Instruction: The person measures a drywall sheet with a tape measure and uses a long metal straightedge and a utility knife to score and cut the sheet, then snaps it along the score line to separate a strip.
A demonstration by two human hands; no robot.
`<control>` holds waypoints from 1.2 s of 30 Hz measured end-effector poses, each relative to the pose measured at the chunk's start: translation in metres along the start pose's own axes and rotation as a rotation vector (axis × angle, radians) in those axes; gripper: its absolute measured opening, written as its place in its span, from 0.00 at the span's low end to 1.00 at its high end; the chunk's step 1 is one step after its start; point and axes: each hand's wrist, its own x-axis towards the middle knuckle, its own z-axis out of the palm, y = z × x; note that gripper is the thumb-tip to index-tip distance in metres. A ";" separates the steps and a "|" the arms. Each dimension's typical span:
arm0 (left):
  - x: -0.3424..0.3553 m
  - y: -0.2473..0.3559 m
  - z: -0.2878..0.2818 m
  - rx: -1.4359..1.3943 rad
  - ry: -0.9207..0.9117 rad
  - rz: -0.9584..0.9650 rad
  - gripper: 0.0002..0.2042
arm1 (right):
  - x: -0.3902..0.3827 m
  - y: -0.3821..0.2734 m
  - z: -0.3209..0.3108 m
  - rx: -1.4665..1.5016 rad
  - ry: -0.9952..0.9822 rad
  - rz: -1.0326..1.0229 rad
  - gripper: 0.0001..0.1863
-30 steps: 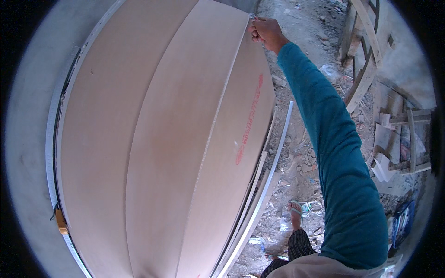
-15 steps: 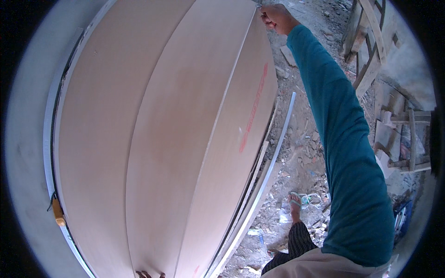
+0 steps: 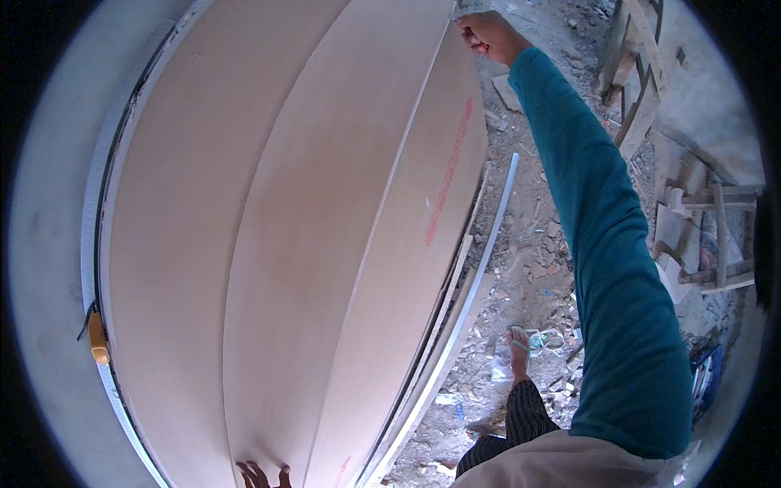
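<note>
A long tan board [image 3: 309, 220] lies on top of wider tan sheets, its right edge showing as a pale line. At the far end of that edge, my right hand [image 3: 490, 38] has its fingers curled closed at the board's corner, the arm in a teal sleeve reaching forward. The exact grip is partly hidden by the hand. My left hand [image 3: 264, 474] shows only its fingers at the near end; they are spread and rest on the board's surface. Red print marks the lower sheet [image 3: 407, 268] on the right.
Left of the stack, a yellow-orange object with a black strap [image 3: 98, 338] sits beside the wall [image 3: 53, 244]. A pale metal strip [image 3: 492, 244] runs along the right side. Rubble covers the ground [image 3: 533, 268]; wooden frames [image 3: 720, 236] stand at far right.
The view has shifted slightly, and more of my left hand's fingers show at the lower edge. My right hand stays at the board's far corner.
</note>
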 end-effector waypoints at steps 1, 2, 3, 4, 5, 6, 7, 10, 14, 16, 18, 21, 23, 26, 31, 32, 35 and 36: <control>-0.001 -0.002 0.001 0.008 -0.003 -0.015 0.44 | -0.004 -0.002 0.002 -0.001 0.002 -0.005 0.13; -0.001 -0.003 0.004 0.005 0.001 -0.014 0.44 | -0.007 -0.005 0.005 -0.014 0.020 0.010 0.13; -0.002 -0.002 0.008 0.011 -0.005 -0.020 0.44 | -0.010 -0.008 0.007 -0.026 0.038 0.024 0.13; -0.003 -0.004 0.007 0.029 -0.016 -0.028 0.44 | -0.021 -0.007 0.015 -0.018 0.036 0.029 0.13; -0.004 -0.005 0.005 0.035 -0.019 -0.029 0.44 | -0.034 -0.007 0.021 -0.040 0.004 0.074 0.13; -0.006 -0.005 0.003 0.043 -0.042 -0.053 0.44 | -0.046 -0.008 0.028 -0.061 -0.030 0.119 0.13; -0.009 -0.008 0.002 0.053 -0.066 -0.078 0.44 | -0.053 -0.005 0.035 -0.056 -0.035 0.125 0.13; -0.004 -0.008 0.006 0.028 -0.044 -0.038 0.45 | -0.058 0.001 0.038 -0.031 0.044 0.043 0.12; -0.009 -0.010 0.005 0.018 -0.039 -0.044 0.45 | -0.057 0.005 0.047 0.000 0.129 0.034 0.12; -0.008 -0.010 0.006 0.016 -0.026 -0.040 0.44 | -0.054 0.002 0.045 0.023 0.120 0.044 0.13; -0.007 -0.008 0.006 -0.005 -0.030 -0.071 0.44 | -0.054 0.003 0.039 0.077 0.089 0.084 0.13; -0.008 -0.012 0.013 -0.011 -0.005 -0.051 0.44 | -0.061 0.001 0.043 0.054 0.093 0.009 0.13; -0.009 -0.012 0.010 -0.012 0.006 -0.044 0.43 | -0.075 0.003 0.050 -0.002 0.079 0.047 0.13; -0.008 -0.008 0.003 0.032 -0.026 -0.044 0.42 | -0.095 0.004 0.064 -0.046 0.049 0.082 0.12; -0.010 -0.009 0.013 -0.046 -0.113 -0.146 0.43 | -0.106 -0.008 0.070 -0.084 0.136 0.127 0.12; -0.010 -0.008 0.012 -0.063 -0.112 -0.160 0.44 | -0.109 -0.007 0.070 -0.068 0.110 0.133 0.12; -0.011 -0.006 0.012 -0.052 -0.106 -0.165 0.44 | -0.128 -0.001 0.074 -0.049 0.064 0.130 0.13; -0.013 -0.008 0.012 -0.046 -0.113 -0.165 0.44 | -0.138 0.001 0.079 -0.048 0.043 0.118 0.13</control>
